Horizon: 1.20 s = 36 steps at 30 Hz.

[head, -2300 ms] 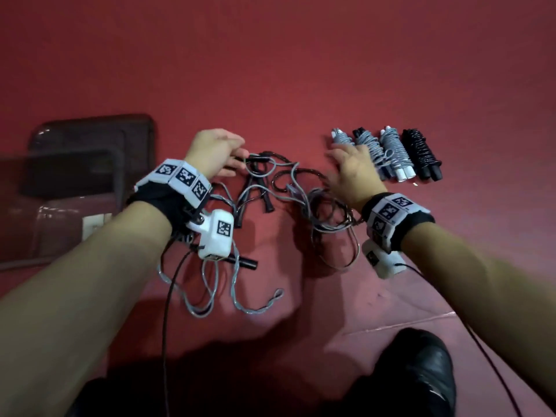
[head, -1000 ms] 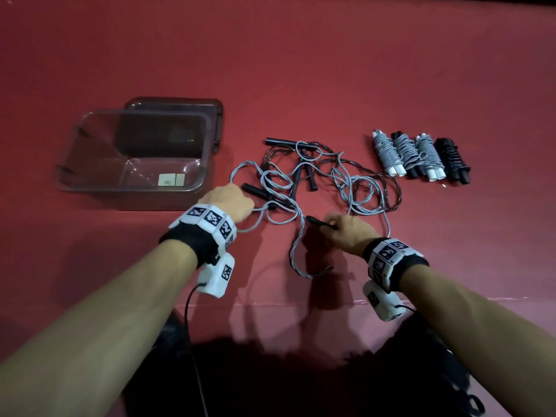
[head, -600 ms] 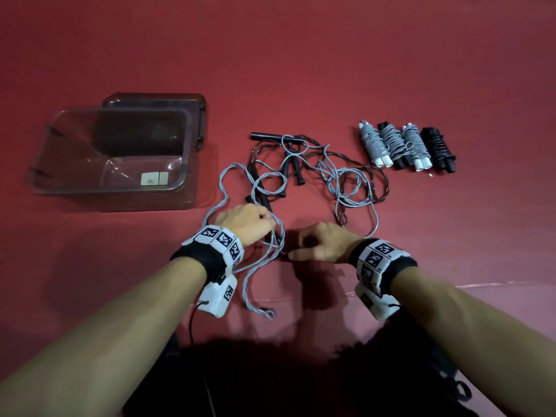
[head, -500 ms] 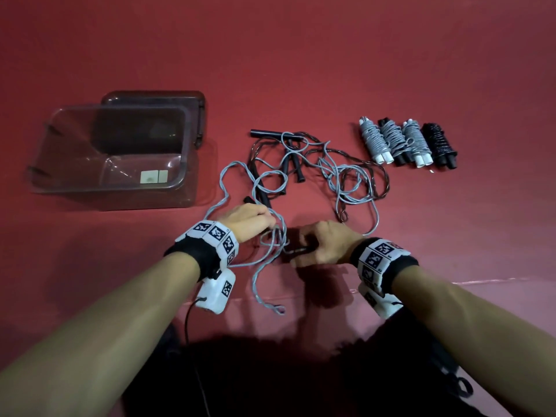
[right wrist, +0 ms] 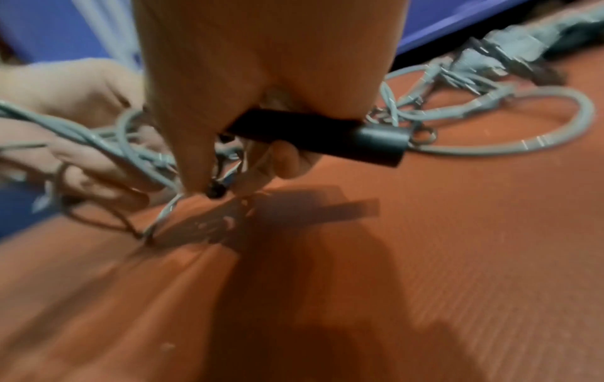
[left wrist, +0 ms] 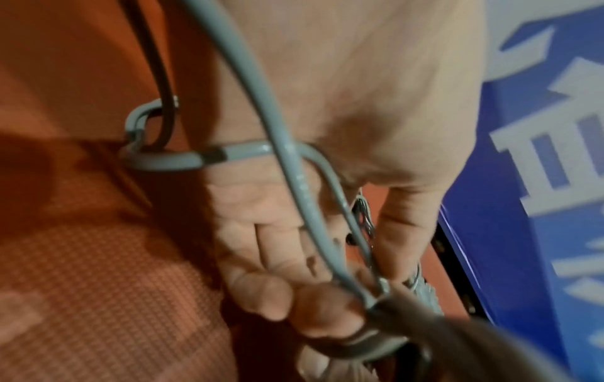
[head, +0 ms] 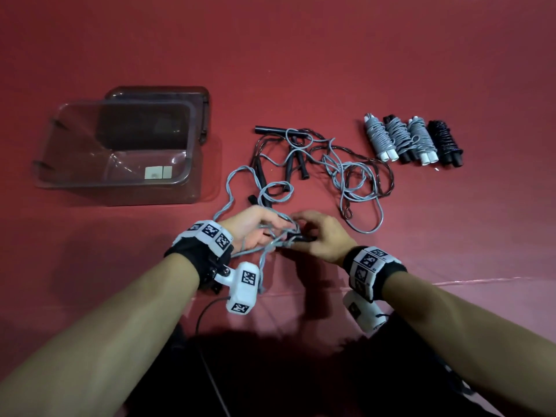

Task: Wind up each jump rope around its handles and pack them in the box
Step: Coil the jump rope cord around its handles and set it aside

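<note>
Only right wrist view shows black handle (right wrist: pixel 330 134) gripped, grey rope (head: pixel 346 176) behind

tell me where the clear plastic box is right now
In the head view the clear plastic box sits open on the red mat at upper left, left of the tangled ropes, its lid just behind it.

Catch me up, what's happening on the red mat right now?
A person is winding jump ropes. The right hand grips a pair of black handles, while the left hand holds loops of the grey rope beside them. More loose ropes lie tangled on the red mat beyond the hands. Four wound bundles sit in a row to the right. The clear box on the left has no ropes in it yet.
</note>
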Each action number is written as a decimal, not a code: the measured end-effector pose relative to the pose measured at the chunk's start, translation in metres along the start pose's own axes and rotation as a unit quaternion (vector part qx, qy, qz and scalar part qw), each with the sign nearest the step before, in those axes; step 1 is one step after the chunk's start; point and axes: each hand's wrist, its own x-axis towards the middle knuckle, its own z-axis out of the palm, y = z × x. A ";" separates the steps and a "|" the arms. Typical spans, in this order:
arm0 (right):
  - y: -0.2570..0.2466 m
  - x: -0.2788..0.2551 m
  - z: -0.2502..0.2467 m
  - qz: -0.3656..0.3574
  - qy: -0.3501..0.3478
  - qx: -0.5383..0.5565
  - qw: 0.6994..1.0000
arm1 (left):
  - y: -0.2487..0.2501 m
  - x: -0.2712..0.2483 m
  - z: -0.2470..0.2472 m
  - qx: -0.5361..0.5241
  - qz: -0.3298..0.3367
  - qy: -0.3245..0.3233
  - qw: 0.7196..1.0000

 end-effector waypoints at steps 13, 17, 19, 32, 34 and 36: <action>-0.048 0.017 -0.009 0.062 0.143 0.281 0.947 | 0.047 -0.011 0.010 -0.130 0.135 -0.053 0.981; -0.046 0.025 -0.025 0.054 0.106 0.162 0.980 | 0.062 -0.010 -0.013 0.233 0.209 0.124 0.942; -0.047 0.030 -0.035 0.073 0.083 0.129 0.985 | 0.071 -0.010 -0.021 0.313 0.215 0.194 0.904; -0.073 0.025 -0.098 0.149 0.080 0.567 0.806 | 0.063 -0.018 -0.018 0.444 0.424 0.440 0.655; -0.078 0.026 -0.094 0.136 0.076 0.581 0.799 | 0.060 -0.019 0.006 0.455 0.456 0.384 0.661; -0.085 0.025 -0.090 0.124 0.061 0.572 0.809 | 0.056 -0.016 0.023 0.460 0.469 0.334 0.676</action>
